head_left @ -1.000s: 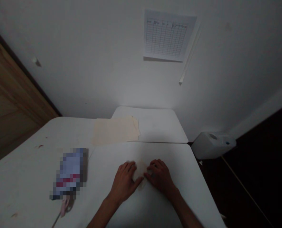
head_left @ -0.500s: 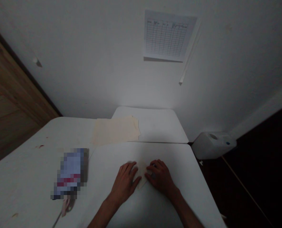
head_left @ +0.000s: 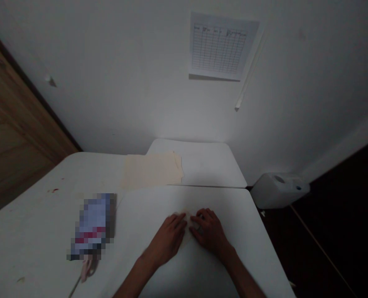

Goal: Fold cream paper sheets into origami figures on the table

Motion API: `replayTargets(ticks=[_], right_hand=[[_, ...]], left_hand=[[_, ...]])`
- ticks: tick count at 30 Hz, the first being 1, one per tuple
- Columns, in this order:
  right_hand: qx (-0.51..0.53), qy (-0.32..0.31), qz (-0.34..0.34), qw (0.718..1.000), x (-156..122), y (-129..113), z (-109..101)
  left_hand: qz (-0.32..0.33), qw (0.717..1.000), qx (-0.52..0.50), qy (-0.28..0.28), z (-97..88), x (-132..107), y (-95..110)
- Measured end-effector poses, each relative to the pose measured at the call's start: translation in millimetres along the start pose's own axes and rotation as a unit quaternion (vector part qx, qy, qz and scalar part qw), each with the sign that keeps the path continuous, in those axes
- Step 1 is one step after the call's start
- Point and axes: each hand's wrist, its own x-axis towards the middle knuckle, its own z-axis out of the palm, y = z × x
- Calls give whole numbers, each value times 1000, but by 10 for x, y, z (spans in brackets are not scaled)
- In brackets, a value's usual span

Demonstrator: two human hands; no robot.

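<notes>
A small pale piece of paper (head_left: pixel 187 239) lies on the white tabletop between my hands, mostly covered by them. My left hand (head_left: pixel 170 236) rests over its left side, with the fingers drawn together and the tips down on the paper. From the other side, my right hand (head_left: pixel 210 232) has its fingers curled and its thumb and fingertips on the paper's right edge. The two hands are close but apart. Under the fingers, the paper's exact shape is hidden.
Cream paper sheets (head_left: pixel 151 169) lie farther back, left of centre. A pixelated blue and pink item (head_left: pixel 92 223) lies to the left, with what look like pink-handled scissors (head_left: pixel 86 267) below it. A white plastic container (head_left: pixel 280 190) stands beyond the table's right edge. A printed chart (head_left: pixel 219 47) hangs on the wall.
My left hand has moved slightly right, its fingers closing together over the paper and covering more of it. My right hand has stayed almost still.
</notes>
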Motion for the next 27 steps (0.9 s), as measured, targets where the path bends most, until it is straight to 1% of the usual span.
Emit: replayTargets(ticks=[3,8,13,17,21,27], right_hand=[[1,-9,3,1000,4,-6,-9],[5,-10,8,1000,5,-1,-9],[4,-10,9,1000,10,-6,-11],[10,-10,14,1000,6,-6,-2],[5,-17,15,1000,-3,-6,0],[-16,-51,32,998,36,-45,-54]], left_hand=[[-7,1000,0,-15,4,34,-7],[-18,1000,7,-23,47,101,-8],[-32,999,22,-9,111,145,-12],[-27,999,24,7,155,114,-31],[-22,999,34,16,136,63,-22],[-24,999,33,-3,56,103,24]])
